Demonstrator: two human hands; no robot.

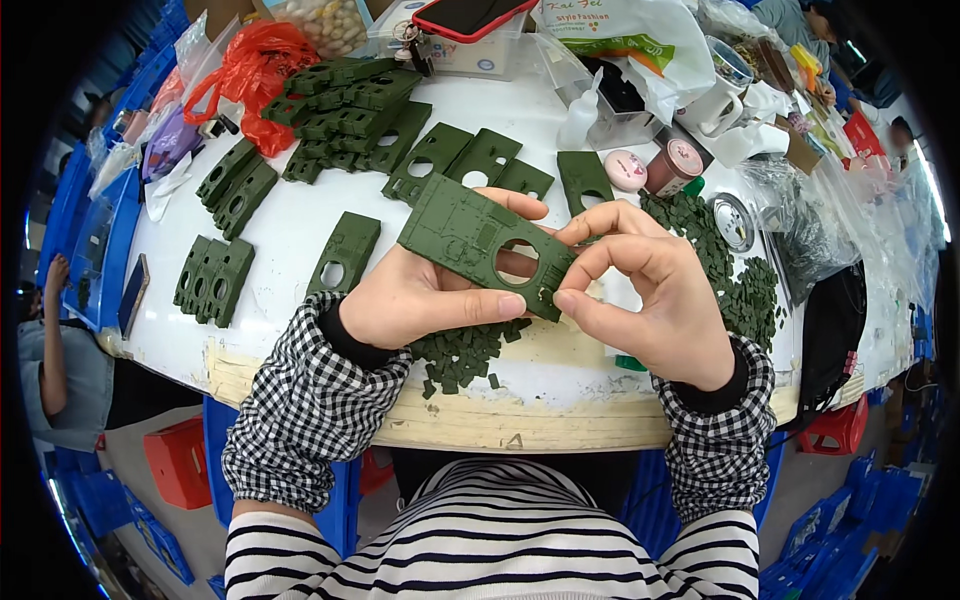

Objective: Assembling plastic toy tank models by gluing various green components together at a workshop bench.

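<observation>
A person in a striped top and black-and-white checked sleeve covers (295,405) holds a molded dark green plate (455,225) above a cluttered white counter (285,290). The left hand (395,300) grips the plate, its thumb pressed along the near edge and its other fingers underneath and behind, one showing through the large round hole. The plate is tilted, its right end lower in view. At that end, the thumb and index finger of the right hand (665,300) draw close together at the corner; whether they pinch a small part there cannot be told. Beneath the hands lies a pile of small green pieces (462,357), with a larger heap (745,305) to the right. Similar plates lie beyond and to the left, including a stacked group (350,115) beside a red plastic bag (250,80). A white squeeze bottle (580,118) stands near a round pink-lidded container (626,170). At far left, another person's bare arm (54,330) is visible.
</observation>
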